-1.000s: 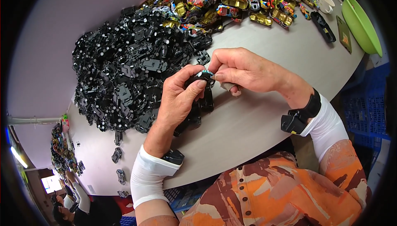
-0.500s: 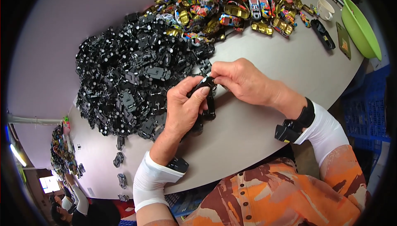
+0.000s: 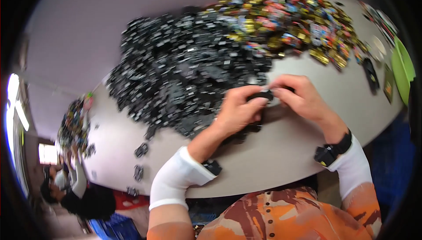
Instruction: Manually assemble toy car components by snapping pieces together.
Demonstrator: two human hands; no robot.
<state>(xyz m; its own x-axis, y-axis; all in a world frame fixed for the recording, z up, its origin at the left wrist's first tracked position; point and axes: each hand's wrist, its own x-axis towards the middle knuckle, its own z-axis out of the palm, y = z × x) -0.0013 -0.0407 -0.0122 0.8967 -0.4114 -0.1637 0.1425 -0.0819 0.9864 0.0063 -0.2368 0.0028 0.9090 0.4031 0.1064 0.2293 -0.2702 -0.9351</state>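
My left hand [image 3: 239, 110] is closed around a black toy car chassis [image 3: 260, 95], thumb lying along its top. At the chassis's far end, the pinched fingers of my right hand [image 3: 299, 97] meet it, beside a small whitish spot. Blur and my fingers hide its details. Beyond my left hand spreads a big heap of black toy car chassis [image 3: 184, 70] with small pale wheels. Behind it on the right lies a pile of gold and multicoloured toy car bodies [image 3: 285, 18].
Loose chassis [image 3: 138, 173] lie in a row on the pale table [image 3: 246, 169]. At the right edge are a green basin [image 3: 402, 66], a white cup [image 3: 378, 49], a black tray-like piece [image 3: 370, 75] and a flat dark slab [image 3: 388, 84]. Another person [image 3: 83, 196] works at the far left.
My view has swung, so the table and heaps appear farther right and are blurred. Both hands stay together at the black chassis.
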